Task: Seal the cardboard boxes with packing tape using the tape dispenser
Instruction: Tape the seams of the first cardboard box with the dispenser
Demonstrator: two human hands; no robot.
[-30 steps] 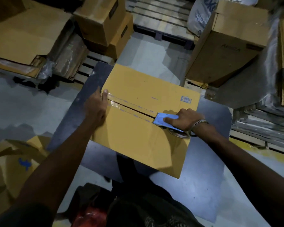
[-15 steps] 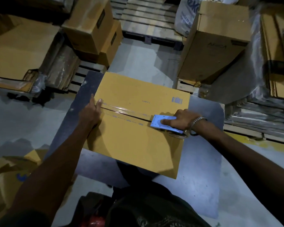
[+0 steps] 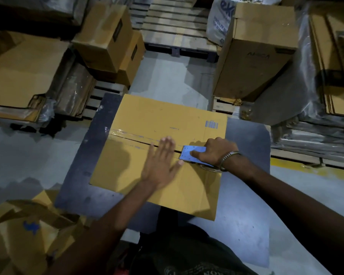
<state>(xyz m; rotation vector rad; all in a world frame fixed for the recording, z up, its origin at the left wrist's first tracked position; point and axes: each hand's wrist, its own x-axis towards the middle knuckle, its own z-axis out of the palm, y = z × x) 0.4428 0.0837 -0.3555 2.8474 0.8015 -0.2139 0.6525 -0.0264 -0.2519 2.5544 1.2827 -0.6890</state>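
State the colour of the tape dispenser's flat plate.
Light blue plate of the tape dispenser, seen in the head view.

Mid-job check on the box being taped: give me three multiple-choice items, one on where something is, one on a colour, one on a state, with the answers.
1. Where is the left hand?
A. flat on the box top, on the seam beside the dispenser
B. at the box's far left edge
C. off the box

2. What colour is the tape dispenser plate?
A. red
B. blue
C. green

3. What is the right hand doing?
A. hanging free
B. lying flat on the table
C. gripping the dispenser

Answers: 1 A, straight fingers lie across the taped seam next to the dispenser. 2 B, the plate shows light blue. 3 C, its fingers curl round the dispenser.
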